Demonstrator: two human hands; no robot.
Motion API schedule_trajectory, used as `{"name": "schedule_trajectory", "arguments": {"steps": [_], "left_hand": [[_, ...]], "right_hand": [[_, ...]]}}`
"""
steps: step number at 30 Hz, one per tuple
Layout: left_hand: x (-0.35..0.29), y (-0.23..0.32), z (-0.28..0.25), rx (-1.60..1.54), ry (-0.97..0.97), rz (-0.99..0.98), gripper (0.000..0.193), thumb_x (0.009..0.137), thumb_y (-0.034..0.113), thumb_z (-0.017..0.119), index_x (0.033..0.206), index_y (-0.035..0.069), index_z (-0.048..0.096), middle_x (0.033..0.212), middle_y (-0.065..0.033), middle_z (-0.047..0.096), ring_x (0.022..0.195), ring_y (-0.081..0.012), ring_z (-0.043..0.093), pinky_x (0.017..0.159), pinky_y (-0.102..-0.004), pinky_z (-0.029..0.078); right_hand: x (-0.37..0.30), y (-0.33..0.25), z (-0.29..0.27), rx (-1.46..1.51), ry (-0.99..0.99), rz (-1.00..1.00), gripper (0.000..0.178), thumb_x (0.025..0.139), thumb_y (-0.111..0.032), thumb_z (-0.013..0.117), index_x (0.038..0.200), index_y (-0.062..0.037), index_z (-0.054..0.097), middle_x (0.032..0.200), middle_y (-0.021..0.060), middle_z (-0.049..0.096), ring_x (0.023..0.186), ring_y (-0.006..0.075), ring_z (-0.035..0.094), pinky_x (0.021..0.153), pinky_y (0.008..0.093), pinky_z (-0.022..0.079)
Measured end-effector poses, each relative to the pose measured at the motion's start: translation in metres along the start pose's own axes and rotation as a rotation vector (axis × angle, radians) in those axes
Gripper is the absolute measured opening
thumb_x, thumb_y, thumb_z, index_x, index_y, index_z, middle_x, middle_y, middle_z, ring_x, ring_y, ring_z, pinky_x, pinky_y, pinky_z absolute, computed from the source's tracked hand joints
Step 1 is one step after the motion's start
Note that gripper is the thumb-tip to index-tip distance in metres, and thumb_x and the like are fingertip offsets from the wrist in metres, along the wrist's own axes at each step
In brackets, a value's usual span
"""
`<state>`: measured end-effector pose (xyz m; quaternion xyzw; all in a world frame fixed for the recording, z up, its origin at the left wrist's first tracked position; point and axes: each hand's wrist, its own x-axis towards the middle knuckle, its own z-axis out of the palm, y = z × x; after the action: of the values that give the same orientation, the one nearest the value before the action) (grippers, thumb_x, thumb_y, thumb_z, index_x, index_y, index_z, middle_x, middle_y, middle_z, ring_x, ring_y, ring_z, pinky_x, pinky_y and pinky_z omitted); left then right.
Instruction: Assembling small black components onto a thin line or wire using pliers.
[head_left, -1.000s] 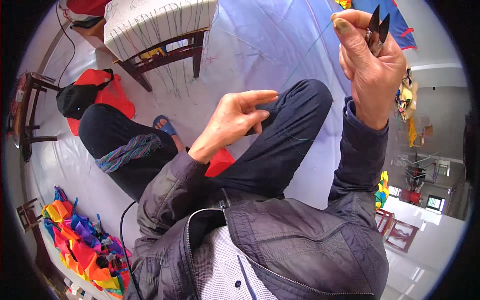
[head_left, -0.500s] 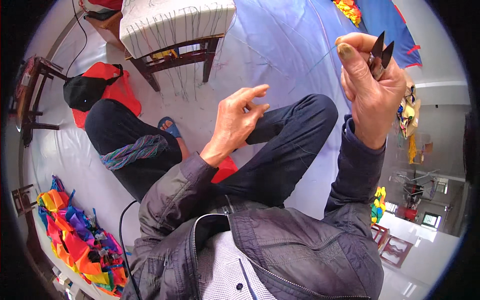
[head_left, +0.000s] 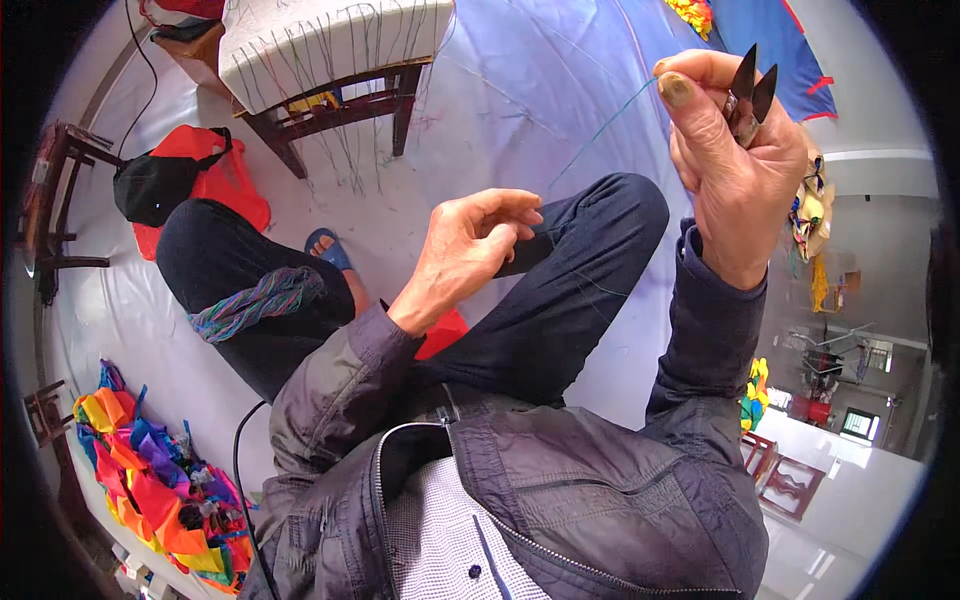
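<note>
A fine blue-green thread (head_left: 605, 126) is stretched nearly straight between the hands, its long axis slanting from upper right to lower left. Its upper end is pinched by the right hand (head_left: 735, 165), thumb against index finger; snips (head_left: 743, 78) are cradled there, blades parted, tips up. The left hand (head_left: 460, 245) is half curled, fingertips close together; whether thread is gripped there cannot be told. A multicoloured skein (head_left: 258, 303) is draped over the left trouser leg (head_left: 220, 240).
</note>
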<state>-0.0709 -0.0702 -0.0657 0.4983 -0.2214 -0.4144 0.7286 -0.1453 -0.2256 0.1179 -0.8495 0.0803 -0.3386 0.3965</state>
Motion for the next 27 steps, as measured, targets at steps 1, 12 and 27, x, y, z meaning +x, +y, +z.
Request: {"name": "schedule_trajectory", "arguments": {"steps": [1,12,27], "left_hand": [[0.001,-0.003,-0.001,0.04,-0.019,0.01,0.02,0.094,0.001,0.065,0.111,-0.005,0.072,0.095,-0.0073,0.075,0.08,-0.0091,0.066,0.065,-0.022,0.052],[0.0,-0.015,-0.007,0.279,-0.02,0.18,0.017,0.092,0.002,0.067,0.106,-0.002,0.075,0.087,-0.008,0.076,0.076,-0.0104,0.068,0.069,-0.0246,0.055],[0.006,-0.052,-0.039,0.845,0.086,0.305,0.015,0.087,0.004,0.066,0.098,0.001,0.076,0.084,-0.0159,0.075,0.079,-0.0244,0.076,0.069,-0.0315,0.057]], "right_hand": [[0.0,0.0,0.0,0.006,0.004,0.003,0.017,0.096,-0.006,0.071,0.108,0.0058,0.069,0.072,0.0006,0.063,0.046,0.0002,0.035,0.043,0.0194,0.025],[0.007,0.007,-0.015,0.126,0.072,-0.055,0.015,0.096,-0.004,0.069,0.108,0.0043,0.07,0.067,-0.0012,0.057,0.047,0.0018,0.035,0.044,0.0212,0.026],[0.087,-0.001,-0.152,0.077,0.582,-0.137,0.028,0.096,0.004,0.063,0.072,-0.0049,0.051,0.062,-0.0033,0.029,0.053,0.0083,0.028,0.051,0.0255,0.024]]}}
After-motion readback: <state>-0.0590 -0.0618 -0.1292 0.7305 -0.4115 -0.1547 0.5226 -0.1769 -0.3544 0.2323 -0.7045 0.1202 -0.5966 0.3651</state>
